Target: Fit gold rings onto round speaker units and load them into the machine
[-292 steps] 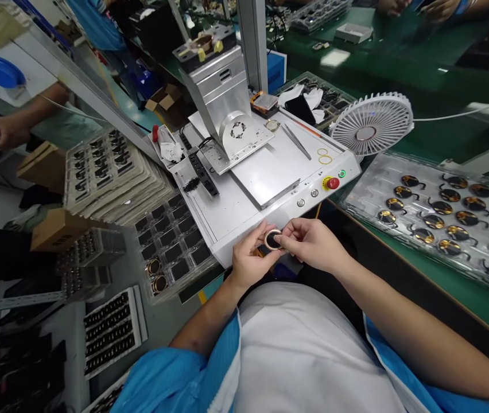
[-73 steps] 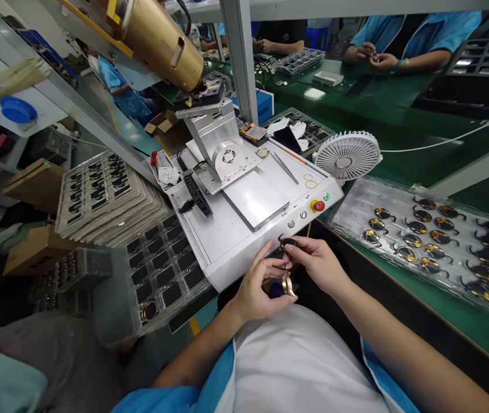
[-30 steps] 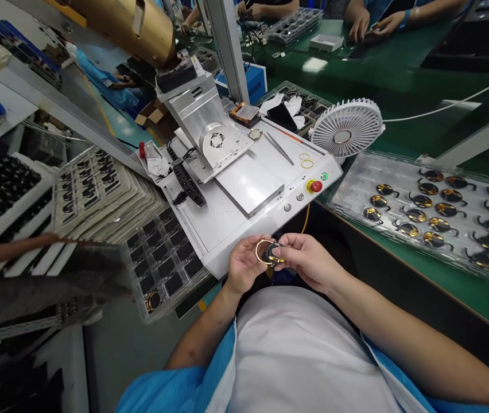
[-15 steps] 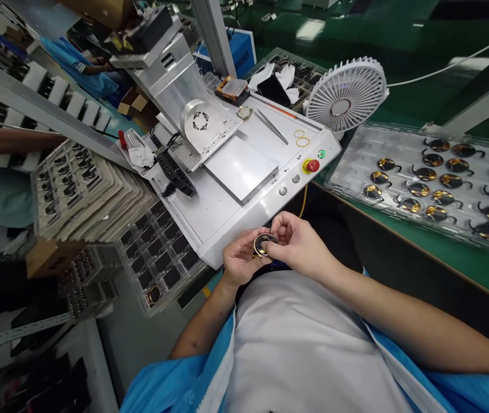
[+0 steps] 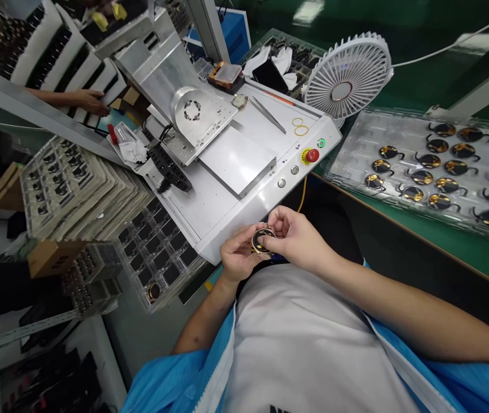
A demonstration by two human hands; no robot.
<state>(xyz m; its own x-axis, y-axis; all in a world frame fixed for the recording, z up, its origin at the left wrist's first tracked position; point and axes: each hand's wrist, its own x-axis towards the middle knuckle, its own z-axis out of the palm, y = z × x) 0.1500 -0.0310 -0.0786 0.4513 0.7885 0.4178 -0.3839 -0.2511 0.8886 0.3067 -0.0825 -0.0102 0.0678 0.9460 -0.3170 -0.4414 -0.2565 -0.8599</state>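
Near my lap, in front of the machine's edge, my left hand (image 5: 239, 252) grips a round watch case (image 5: 263, 240) with a gold-coloured rim and a dark inside. Its fingers and thumb wrap around the case's left side. From the right, my right hand (image 5: 297, 238) presses its thumb onto the case's open face, its fingers curled at the far edge. Any small part between those fingers is hidden. Close ahead is a white bench machine (image 5: 244, 215) with a metal plate and a red emergency button (image 5: 311, 155).
Tweezers (image 5: 269, 115) and yellow rings (image 5: 301, 131) lie on the machine; a white fan (image 5: 342, 89) stands behind. A clear tray (image 5: 356, 140) of round dark parts with cables is at right. At left are another tray (image 5: 141, 295), stacked trays (image 5: 93, 221) and a co-worker's hand (image 5: 92, 102).
My hands stay on the watch case with only slight shifts. The view has moved a little, and a co-worker's arm and a hand holding white-and-black strips now show at upper left.
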